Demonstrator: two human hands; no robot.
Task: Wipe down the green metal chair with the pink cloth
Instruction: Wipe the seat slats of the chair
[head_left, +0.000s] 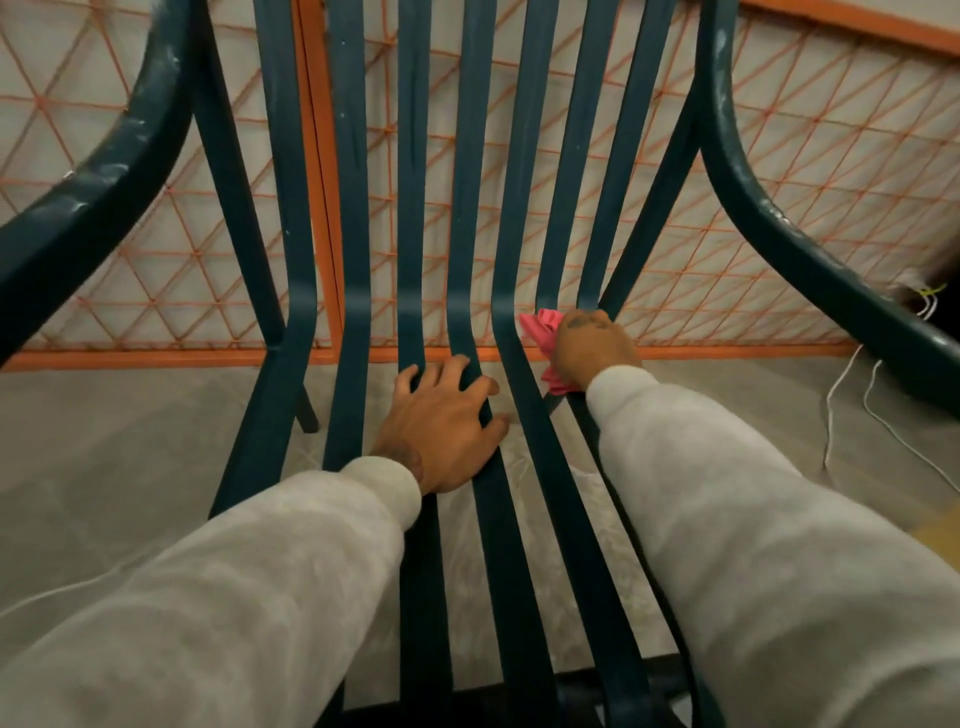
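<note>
The green metal chair fills the view, its long slats running from the backrest down into the seat, with curved armrests at both sides. My left hand rests on the middle seat slats with fingers spread. My right hand grips the pink cloth and presses it on the right slats where the seat bends up into the backrest. Most of the cloth is hidden under that hand.
Behind the chair leans an orange frame laced with orange cord over a white surface. White cables trail on the grey floor at the right, beside a dark object. The armrests curve in close on either side.
</note>
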